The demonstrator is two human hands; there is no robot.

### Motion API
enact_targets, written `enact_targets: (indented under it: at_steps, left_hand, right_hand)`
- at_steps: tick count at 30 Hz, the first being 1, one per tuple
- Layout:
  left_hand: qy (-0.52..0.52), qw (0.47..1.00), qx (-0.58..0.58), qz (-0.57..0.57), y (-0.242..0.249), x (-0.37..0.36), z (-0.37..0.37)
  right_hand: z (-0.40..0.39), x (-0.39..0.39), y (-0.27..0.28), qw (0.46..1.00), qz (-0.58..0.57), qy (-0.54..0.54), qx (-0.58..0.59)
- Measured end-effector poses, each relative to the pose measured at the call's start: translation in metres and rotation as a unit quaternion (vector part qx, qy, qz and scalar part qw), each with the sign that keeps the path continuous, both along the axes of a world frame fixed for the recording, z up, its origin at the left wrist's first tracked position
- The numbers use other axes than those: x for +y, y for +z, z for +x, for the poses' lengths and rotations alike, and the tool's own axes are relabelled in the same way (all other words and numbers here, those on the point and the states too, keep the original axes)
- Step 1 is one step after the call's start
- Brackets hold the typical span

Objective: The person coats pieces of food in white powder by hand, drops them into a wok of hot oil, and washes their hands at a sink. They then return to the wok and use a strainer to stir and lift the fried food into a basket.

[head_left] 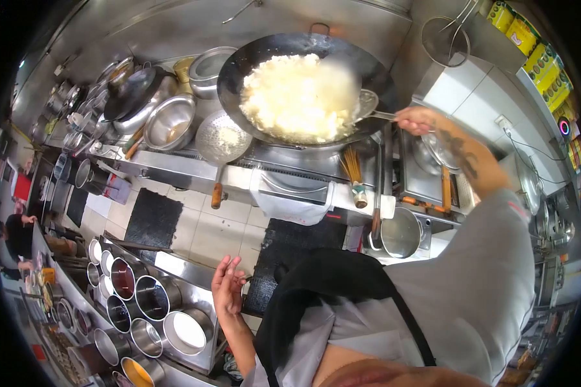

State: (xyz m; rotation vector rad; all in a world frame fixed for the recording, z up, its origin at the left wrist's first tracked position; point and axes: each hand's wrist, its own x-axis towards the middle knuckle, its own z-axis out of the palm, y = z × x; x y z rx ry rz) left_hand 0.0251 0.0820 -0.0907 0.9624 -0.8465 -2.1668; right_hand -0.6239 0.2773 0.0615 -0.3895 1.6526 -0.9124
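Observation:
My right hand (416, 120) is closed round the handle of a metal ladle (368, 105), whose bowl rests at the right side of the food. A large black wok (232, 80) holds a heap of pale yellow-white food (294, 97), partly blurred by steam or a smudge. My left hand (228, 284) hangs at the lower middle, away from the wok, fingers apart and holding nothing. Left of the wok sits a perforated strainer (223, 138) with a wooden handle and a few pale bits in it.
Steel bowls (170, 122) stand at the stove's left. A bamboo brush (353, 169) and a white cloth (294, 205) lie at its front edge, with a pot (400, 232) at the right. Sauce containers (153, 298) fill the lower left. Another person (18, 233) is at the far left.

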Motion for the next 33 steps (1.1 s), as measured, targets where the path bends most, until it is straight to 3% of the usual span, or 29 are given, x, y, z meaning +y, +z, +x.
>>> enact_targets:
  at_steps: [2, 4, 5, 6, 8, 11, 14, 15, 18, 23, 26, 29, 33]
  left_hand:
    - [0.011, 1.000, -0.001, 0.001, 0.000, 0.007, 0.004]
    - [0.019, 1.000, 0.012, -0.013, 0.004, 0.015, 0.009]
    - [0.022, 0.999, 0.019, -0.026, 0.009, 0.015, 0.012]
    - [0.028, 0.999, 0.029, -0.030, 0.013, 0.013, 0.012]
    - [0.034, 0.998, 0.041, -0.026, 0.019, 0.018, 0.015]
    - [0.028, 0.998, 0.043, -0.024, 0.018, 0.020, 0.011]
    - [0.006, 0.998, 0.055, -0.018, 0.016, 0.026, 0.008]
    - [0.003, 0.998, 0.060, -0.019, 0.011, 0.025, 0.008]
    - [-0.012, 0.997, 0.069, -0.019, 0.001, 0.020, 0.008]
    - [-0.037, 0.994, 0.098, -0.030, 0.001, 0.005, -0.001]
    - [-0.056, 0.992, 0.104, -0.036, 0.005, -0.001, -0.007]
    - [-0.070, 0.990, 0.118, -0.034, 0.002, -0.003, -0.010]
    - [-0.072, 0.989, 0.128, -0.022, -0.003, -0.004, -0.010]
  right_hand:
    - [-0.003, -0.032, -0.036, 0.995, -0.081, 0.046, -0.029]
    - [0.024, -0.067, -0.044, 0.995, 0.010, -0.015, -0.096]
    - [0.043, -0.082, -0.048, 0.990, -0.023, -0.135, -0.024]
    - [0.036, -0.088, -0.053, 0.985, -0.059, -0.157, -0.028]
    - [-0.002, -0.097, -0.067, 0.995, -0.080, -0.004, -0.064]
    - [-0.002, -0.123, -0.103, 0.981, -0.169, -0.072, -0.059]
    - [0.022, -0.099, -0.083, 0.956, -0.239, -0.148, -0.089]
    - [0.016, -0.084, -0.084, 0.957, -0.248, -0.117, -0.094]
    - [0.037, -0.036, -0.047, 0.956, -0.219, -0.177, -0.078]
    - [0.047, 0.004, -0.012, 0.981, -0.114, -0.130, 0.093]
    - [0.071, 0.002, 0.019, 0.958, -0.008, -0.106, 0.266]
    - [0.079, 0.001, 0.028, 0.937, 0.012, -0.089, 0.337]
    - [0.095, 0.003, 0.045, 0.935, 0.013, -0.093, 0.341]
